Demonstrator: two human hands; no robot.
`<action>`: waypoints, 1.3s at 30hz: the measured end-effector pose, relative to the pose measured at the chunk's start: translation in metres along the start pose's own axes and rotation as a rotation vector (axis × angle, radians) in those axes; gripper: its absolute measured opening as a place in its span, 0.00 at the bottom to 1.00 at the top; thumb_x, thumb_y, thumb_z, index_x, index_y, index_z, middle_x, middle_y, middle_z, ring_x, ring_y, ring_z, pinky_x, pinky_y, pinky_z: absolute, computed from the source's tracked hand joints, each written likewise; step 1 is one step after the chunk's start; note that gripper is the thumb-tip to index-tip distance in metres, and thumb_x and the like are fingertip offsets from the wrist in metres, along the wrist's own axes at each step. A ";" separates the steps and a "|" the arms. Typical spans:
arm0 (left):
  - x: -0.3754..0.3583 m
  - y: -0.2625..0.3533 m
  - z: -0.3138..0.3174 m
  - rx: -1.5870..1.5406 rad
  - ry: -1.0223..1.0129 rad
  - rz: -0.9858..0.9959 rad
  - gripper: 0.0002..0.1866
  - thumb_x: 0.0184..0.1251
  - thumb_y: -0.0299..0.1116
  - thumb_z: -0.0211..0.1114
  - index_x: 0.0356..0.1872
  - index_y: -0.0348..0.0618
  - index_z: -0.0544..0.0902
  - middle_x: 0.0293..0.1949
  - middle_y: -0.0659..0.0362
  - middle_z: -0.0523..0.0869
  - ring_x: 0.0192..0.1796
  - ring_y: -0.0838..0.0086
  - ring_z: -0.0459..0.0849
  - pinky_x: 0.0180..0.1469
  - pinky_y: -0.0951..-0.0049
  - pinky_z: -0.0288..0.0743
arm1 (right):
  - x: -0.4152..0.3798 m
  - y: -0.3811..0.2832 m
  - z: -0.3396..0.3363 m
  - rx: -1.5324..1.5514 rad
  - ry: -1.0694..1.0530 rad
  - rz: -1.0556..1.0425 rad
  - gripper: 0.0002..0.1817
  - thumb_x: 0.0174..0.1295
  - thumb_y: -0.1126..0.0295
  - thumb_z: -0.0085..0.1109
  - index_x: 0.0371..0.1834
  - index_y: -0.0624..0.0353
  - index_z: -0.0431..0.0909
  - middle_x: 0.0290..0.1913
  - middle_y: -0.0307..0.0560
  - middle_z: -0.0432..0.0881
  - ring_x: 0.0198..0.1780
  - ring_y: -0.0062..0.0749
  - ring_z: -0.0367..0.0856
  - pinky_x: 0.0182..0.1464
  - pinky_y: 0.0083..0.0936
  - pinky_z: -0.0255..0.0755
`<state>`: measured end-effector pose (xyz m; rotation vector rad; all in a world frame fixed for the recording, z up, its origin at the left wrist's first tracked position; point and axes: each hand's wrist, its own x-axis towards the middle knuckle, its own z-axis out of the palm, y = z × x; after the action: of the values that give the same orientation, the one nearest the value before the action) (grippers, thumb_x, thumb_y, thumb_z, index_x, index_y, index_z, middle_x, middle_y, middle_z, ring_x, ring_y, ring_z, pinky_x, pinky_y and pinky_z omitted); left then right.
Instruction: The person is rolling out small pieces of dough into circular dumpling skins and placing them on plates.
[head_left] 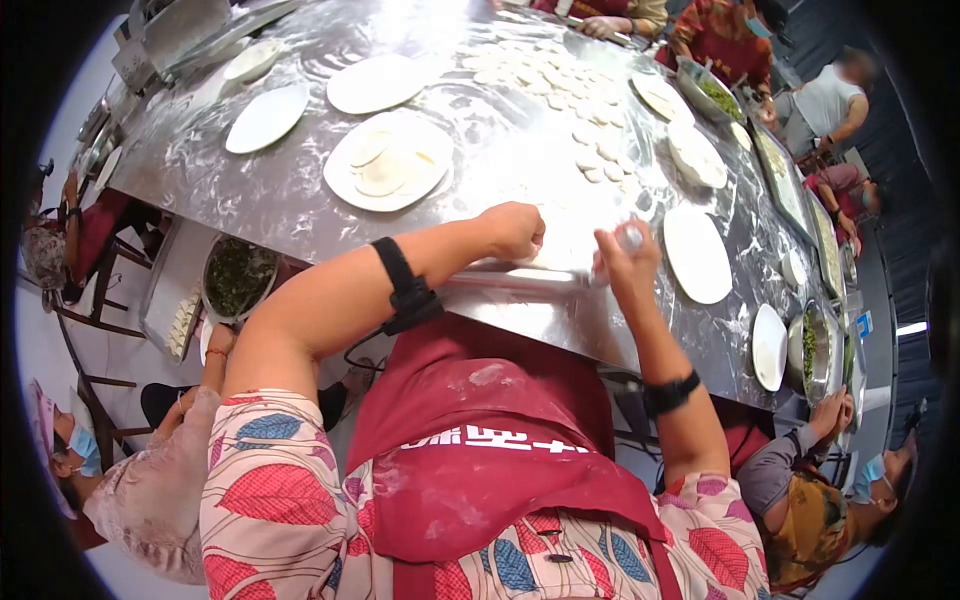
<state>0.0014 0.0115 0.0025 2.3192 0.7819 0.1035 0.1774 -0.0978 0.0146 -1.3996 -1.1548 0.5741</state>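
Observation:
My left hand (512, 232) is closed near the front edge of the steel table, its fingers curled down onto the bright surface. What those fingers hold, if anything, is lost in glare. My right hand (628, 272) is wrapped round a rolling pin (630, 237), whose pale rounded end shows above the fist. Beyond my left hand, a white oval plate (338, 182) bears several flat dough wrappers (385, 172). Small dough discs (600, 155) lie scattered farther back. An oval white plate (697, 255) sits just right of my right hand.
The floured steel table (230, 185) carries more white plates (268, 118) and a large lump of dough (697, 155). Bowls of green filling stand at left (240, 275) and right (812, 345). People sit close on both sides, and others work across the table.

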 end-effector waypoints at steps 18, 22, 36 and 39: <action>-0.005 -0.001 -0.003 -0.056 -0.083 -0.072 0.11 0.52 0.30 0.60 0.37 0.38 0.82 0.32 0.48 0.84 0.37 0.61 0.83 0.40 0.67 0.75 | 0.000 -0.005 0.002 -0.018 0.004 -0.007 0.10 0.56 0.74 0.62 0.25 0.60 0.68 0.14 0.38 0.72 0.15 0.18 0.70 0.17 0.17 0.62; -0.001 0.017 -0.009 0.073 -0.072 -0.049 0.11 0.55 0.32 0.59 0.37 0.38 0.82 0.31 0.48 0.84 0.38 0.60 0.83 0.42 0.66 0.74 | 0.027 0.002 0.015 0.034 0.002 0.002 0.11 0.55 0.73 0.63 0.25 0.61 0.68 0.14 0.38 0.72 0.15 0.19 0.70 0.17 0.18 0.63; -0.001 0.016 -0.008 -0.042 -0.080 -0.026 0.11 0.53 0.30 0.60 0.34 0.34 0.82 0.31 0.46 0.84 0.36 0.60 0.82 0.41 0.65 0.73 | 0.015 0.006 0.006 0.000 0.001 -0.009 0.11 0.55 0.74 0.63 0.25 0.61 0.68 0.15 0.39 0.73 0.15 0.18 0.71 0.17 0.18 0.63; -0.007 0.006 -0.005 0.011 -0.081 -0.017 0.10 0.51 0.30 0.61 0.33 0.34 0.81 0.29 0.47 0.83 0.35 0.61 0.81 0.40 0.66 0.72 | -0.036 -0.004 -0.010 0.059 0.035 0.048 0.11 0.55 0.75 0.63 0.24 0.61 0.68 0.16 0.41 0.75 0.17 0.20 0.74 0.17 0.18 0.65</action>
<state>-0.0026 0.0074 0.0112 2.3121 0.7629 -0.0019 0.1709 -0.1344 0.0106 -1.3843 -1.0709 0.6109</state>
